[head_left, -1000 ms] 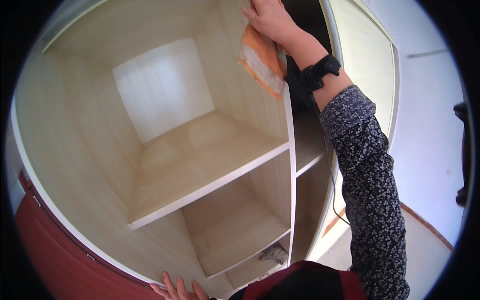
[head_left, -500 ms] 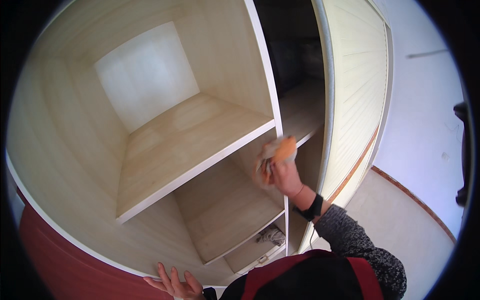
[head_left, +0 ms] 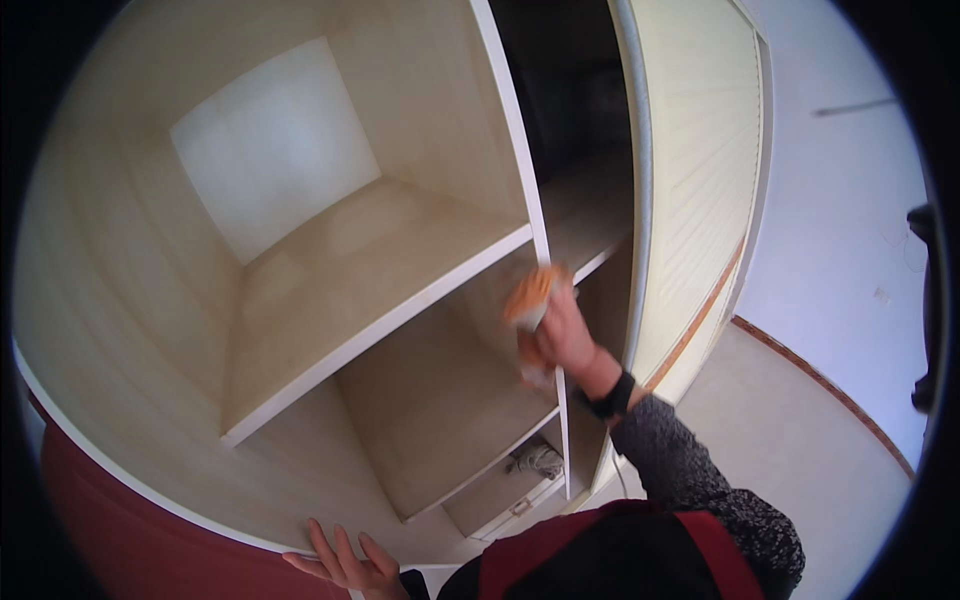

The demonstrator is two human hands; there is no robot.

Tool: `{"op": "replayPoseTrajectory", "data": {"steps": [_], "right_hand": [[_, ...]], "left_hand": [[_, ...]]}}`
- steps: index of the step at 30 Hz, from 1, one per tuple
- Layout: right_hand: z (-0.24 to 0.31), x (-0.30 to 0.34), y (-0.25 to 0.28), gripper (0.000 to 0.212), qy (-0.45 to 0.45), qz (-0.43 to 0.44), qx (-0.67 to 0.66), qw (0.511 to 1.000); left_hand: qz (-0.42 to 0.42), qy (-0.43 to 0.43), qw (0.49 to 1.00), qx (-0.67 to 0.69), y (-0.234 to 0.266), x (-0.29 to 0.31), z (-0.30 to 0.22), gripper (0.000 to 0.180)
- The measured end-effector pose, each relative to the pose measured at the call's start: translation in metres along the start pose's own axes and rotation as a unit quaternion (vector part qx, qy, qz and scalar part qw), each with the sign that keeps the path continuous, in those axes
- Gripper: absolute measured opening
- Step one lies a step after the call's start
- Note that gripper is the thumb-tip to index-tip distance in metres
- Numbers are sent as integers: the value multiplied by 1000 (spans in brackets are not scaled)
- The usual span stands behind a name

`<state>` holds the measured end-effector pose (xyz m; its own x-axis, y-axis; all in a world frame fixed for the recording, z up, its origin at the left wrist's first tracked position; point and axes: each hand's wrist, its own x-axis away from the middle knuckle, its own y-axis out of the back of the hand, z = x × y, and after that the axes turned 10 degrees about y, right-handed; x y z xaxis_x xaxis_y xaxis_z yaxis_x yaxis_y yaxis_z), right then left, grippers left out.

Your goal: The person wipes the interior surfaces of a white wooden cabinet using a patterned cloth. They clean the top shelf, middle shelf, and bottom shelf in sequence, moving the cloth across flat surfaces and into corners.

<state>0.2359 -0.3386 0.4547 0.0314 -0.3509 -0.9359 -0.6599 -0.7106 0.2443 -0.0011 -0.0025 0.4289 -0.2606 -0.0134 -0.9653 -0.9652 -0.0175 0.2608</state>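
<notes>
My right hand [head_left: 568, 337] is closed around an orange-and-white cloth [head_left: 532, 298], both blurred by motion. The cloth lies at the front edge of the white upright divider [head_left: 522, 160] of a pale wooden cabinet, just below the end of a shelf [head_left: 380, 334]. Low on the left, my left hand [head_left: 350, 562] has its fingers spread and rests against the cabinet's front side edge [head_left: 215, 520], holding nothing.
A crumpled grey cloth [head_left: 541, 460] sits in the low compartment above a drawer [head_left: 520, 507]. To the right of the divider is a dark compartment [head_left: 570, 100], beside a cream louvred sliding door [head_left: 695, 150]. A red surface [head_left: 130, 520] lies left of the cabinet.
My right hand and the cloth have shifted slightly, with the cloth turned in the grip. The whole view has moved a little, and my left hand stays at the cabinet edge.
</notes>
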Motion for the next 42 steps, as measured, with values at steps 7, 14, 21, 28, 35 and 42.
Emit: {"op": "replayPoseTrajectory", "data": {"steps": [7,14,21,28,35,42], "right_hand": [[-15,-15,-15,43,-95,-12,44,994],[62,145,-37,41,-189,252,48,948],[76,206,-19,22,-536,173,-78,823],[23,32,92,29,-345,211,-65,912],[-83,-190,163,25,-23,-10,240,971],[-153,-357,175,19,22,19,474,880]], "left_hand": [[-8,2,1000,0,-7,3,4,31],[0,9,1000,-4,-6,1,3,28],[3,-1,1000,-19,-4,-4,-1,26],[-43,184,912,365,-8,7,-3,45],[-55,23,998,36,-12,12,7,11],[-40,34,996,70,-10,13,10,9]]}}
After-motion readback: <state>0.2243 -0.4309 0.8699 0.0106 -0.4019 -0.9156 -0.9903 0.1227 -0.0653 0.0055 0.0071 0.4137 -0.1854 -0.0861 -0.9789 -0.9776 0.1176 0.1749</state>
